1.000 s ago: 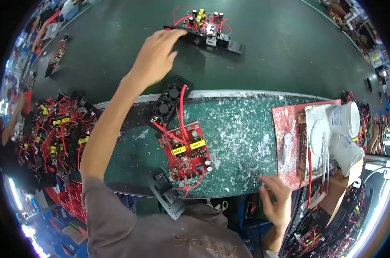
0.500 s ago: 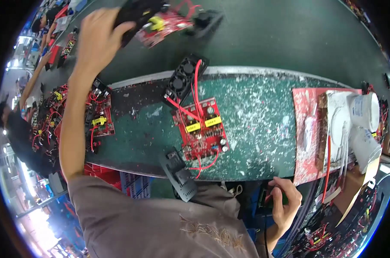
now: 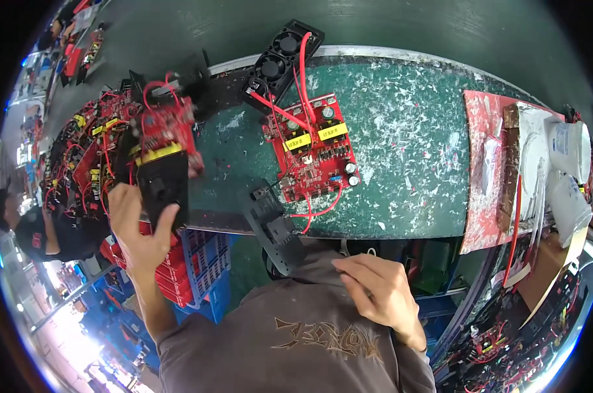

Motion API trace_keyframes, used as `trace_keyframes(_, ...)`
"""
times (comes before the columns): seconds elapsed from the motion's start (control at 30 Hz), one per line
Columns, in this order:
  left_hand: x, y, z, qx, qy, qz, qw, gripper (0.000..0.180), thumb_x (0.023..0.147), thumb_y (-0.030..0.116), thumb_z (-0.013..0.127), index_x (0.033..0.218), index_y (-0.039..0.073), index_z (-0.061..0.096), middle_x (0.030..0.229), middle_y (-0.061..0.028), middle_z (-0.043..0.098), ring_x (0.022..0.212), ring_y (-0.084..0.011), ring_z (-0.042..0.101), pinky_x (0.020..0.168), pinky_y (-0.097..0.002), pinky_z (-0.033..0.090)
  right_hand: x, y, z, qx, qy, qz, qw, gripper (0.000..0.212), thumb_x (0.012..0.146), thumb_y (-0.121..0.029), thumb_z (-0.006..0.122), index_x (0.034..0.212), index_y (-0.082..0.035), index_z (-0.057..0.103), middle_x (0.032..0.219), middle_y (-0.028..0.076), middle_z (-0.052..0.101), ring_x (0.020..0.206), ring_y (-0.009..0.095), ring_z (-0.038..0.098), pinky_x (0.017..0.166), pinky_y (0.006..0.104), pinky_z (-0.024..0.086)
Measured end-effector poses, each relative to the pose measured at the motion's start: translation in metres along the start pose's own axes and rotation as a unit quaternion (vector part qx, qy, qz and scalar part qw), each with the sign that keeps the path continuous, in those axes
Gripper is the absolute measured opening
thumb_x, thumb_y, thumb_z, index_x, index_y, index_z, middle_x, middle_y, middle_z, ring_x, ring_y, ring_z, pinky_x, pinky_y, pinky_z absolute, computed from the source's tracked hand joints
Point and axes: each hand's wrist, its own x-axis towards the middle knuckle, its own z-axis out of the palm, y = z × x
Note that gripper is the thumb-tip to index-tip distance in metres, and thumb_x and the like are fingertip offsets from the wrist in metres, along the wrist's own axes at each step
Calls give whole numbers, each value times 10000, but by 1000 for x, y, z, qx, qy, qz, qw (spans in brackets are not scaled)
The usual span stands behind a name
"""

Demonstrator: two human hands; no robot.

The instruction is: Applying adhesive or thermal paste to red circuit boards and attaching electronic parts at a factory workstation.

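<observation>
My left hand (image 3: pixel 138 226) is closed on the near edge of a black end panel (image 3: pixel 162 182), with the thumb on one side. A red circuit board (image 3: pixel 169 128) with a yellow part and red wires is joined to that panel, blurred by motion. My right hand (image 3: pixel 381 291) hovers in front of my shirt, fingers bent and pressed together; whatever they may hold is hidden. Between the hands, a second red circuit board (image 3: pixel 319 157) lies on the bench. Red wires link it to a black twin-fan panel (image 3: pixel 280 57) beyond and a black bracket (image 3: pixel 273 229) at the near edge.
Several red boards with black panels (image 3: pixel 87 154) are heaped at the left. On the right lie a white-smeared red sheet (image 3: pixel 476 216), a white-coated tray (image 3: pixel 529 141) and a white tub (image 3: pixel 568 152). A blue crate (image 3: pixel 208 259) stands below the bench; another person (image 3: pixel 31 226) is far left.
My left hand has come back from the far side toward the left near edge, bringing the board with its black panel. My right hand has moved left, in front of my shirt.
</observation>
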Motion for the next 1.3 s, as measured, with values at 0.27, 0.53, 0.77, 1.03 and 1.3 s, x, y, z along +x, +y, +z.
trace_keyframes(0.27, -21, 22, 37, -7, -151, -29, 988, 462, 551, 239, 862, 850, 59, 560, 843, -106, 511, 903, -307, 493, 837, -415, 384, 5, -7, 23, -36, -29, -39, 998, 186, 798, -20, 657, 979, 18, 665, 812, 138, 643, 663, 295, 624, 569, 364, 491)
trace_keyframes(0.53, -14, 51, 53, 42, -161, 283, 944, 451, 705, 168, 694, 1150, 129, 634, 1268, -81, 551, 1178, -285, 485, 987, -459, 363, -6, 1, 24, -56, -43, -56, 996, 145, 805, -49, 670, 939, 1, 646, 715, 104, 571, 616, 282, 590, 531, 372, 462)
trace_keyframes(0.77, 13, 94, 86, -153, -55, 408, 899, 282, 689, 215, 721, 881, 14, 676, 747, -49, 549, 782, -217, 569, 729, -371, 472, -35, 3, -5, -22, 75, -30, 997, 71, 758, 17, 638, 828, 17, 650, 772, 131, 678, 625, 270, 625, 548, 329, 485)
trace_keyframes(1.03, 94, 130, 73, -179, -72, 423, 885, 251, 788, 269, 676, 919, 57, 648, 910, -69, 619, 965, -258, 575, 880, -393, 427, -125, 30, -35, 53, 646, -57, 759, 185, 973, -72, 475, 1023, 82, 566, 552, -29, 313, 488, 60, 261, 467, 225, 190)
trace_keyframes(1.3, 177, 32, 95, 239, -104, 443, 858, 693, 750, -56, 526, 1405, 151, 432, 1535, -28, 298, 1368, -268, 328, 1132, -415, 298, -85, 15, -1, 107, 564, -59, 817, 173, 961, -98, 520, 955, 65, 578, 552, 20, 453, 444, 77, 373, 426, 225, 263)
